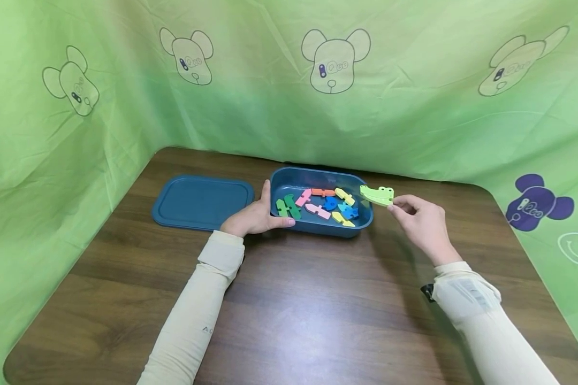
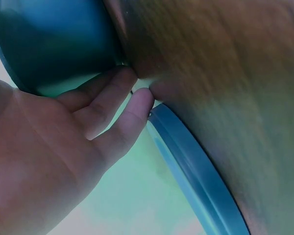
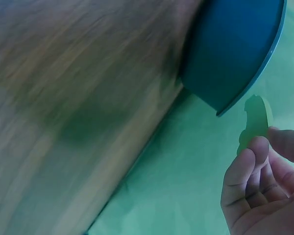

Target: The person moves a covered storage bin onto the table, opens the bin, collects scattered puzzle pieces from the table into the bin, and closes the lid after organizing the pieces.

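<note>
In the head view a blue plastic box (image 1: 313, 229) holds several small coloured puzzle-like pieces, among them a pink piece (image 1: 317, 211), an orange-red piece (image 1: 323, 192) and a dark green piece (image 1: 293, 207). My left hand (image 1: 255, 216) rests against the box's left end, thumb along the front rim, the other fingers extended on the end wall. At the box's right end, my right hand (image 1: 424, 224) pinches a light green crocodile piece (image 1: 378, 195) between thumb and fingertips, raised by the rim. The right wrist view shows the crocodile piece (image 3: 256, 117) apart from the box (image 3: 230, 54).
A flat blue lid (image 1: 202, 200) lies on the brown wooden table (image 1: 308, 299), left of the box and close to my left hand. Green printed cloth (image 1: 255, 107) hangs behind the table and at both sides.
</note>
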A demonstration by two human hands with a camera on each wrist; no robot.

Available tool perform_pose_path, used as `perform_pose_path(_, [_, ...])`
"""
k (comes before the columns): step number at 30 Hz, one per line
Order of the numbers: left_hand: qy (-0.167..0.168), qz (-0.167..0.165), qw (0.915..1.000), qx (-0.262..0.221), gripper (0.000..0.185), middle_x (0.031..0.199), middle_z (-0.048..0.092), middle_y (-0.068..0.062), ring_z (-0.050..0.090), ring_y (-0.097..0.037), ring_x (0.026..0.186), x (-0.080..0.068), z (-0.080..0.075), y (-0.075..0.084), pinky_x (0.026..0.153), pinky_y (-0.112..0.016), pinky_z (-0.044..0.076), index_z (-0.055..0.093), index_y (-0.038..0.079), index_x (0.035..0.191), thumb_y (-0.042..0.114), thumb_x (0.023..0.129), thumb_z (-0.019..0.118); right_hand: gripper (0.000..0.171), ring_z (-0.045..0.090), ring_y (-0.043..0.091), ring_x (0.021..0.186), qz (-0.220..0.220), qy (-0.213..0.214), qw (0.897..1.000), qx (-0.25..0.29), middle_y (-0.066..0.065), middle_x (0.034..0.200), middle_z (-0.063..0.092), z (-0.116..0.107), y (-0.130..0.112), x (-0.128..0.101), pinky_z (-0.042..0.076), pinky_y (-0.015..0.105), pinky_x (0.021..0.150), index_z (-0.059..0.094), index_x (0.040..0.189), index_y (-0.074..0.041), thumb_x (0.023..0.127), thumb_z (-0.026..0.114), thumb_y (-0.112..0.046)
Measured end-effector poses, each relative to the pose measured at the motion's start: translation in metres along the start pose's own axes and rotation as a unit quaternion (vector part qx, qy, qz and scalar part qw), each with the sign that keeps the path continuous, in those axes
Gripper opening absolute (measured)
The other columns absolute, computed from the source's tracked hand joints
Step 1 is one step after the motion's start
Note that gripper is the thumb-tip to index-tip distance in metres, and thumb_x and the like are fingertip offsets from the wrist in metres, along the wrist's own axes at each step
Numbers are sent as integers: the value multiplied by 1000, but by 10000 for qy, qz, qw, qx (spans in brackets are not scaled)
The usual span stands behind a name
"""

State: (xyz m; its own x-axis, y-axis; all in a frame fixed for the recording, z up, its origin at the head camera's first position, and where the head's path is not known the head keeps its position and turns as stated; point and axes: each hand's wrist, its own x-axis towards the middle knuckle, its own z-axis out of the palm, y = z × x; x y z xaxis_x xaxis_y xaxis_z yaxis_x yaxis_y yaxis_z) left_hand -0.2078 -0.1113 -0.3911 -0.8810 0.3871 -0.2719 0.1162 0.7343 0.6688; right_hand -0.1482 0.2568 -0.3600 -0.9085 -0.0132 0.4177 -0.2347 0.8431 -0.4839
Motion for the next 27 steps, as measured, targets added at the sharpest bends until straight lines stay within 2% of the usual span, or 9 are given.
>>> perform_pose_path(10, [-35,-5,10000,-25,131,154,38,-26,58,-30,119,0,-2,1,97,-42,47,-26,14,157,66,85,70,17,51,9,64,-72,-72,9998,169,7,74,66,16,-16,18,37,28,64,76,100,-5,94,72,-20])
perform_pose_path(19, [-25,-37,10000,14,131,157,35,-25,57,-31,121,-1,-3,-1,98,-43,47,-26,14,157,68,84,69,19,56,19,68,11,-376,9986,365,9,77,69,33,-33,36,39,27,61,75,103,-3,96,71,-20])
perform_pose_path(23, [-25,-27,10000,44,131,155,38,-26,58,-31,119,-1,-3,0,96,-43,48,-26,13,157,68,85,69,20,56,21,69,32,-419,9983,415,9,77,68,38,-38,41,39,27,60,75,104,-3,97,70,-21])
perform_pose_path(27, [-25,-17,10000,39,129,154,38,-26,55,-32,125,-1,-4,0,98,-43,47,-25,13,157,66,86,69,21,54,21,69,79,-485,9978,439,9,77,66,42,-41,44,39,27,59,75,105,-3,97,70,-23])
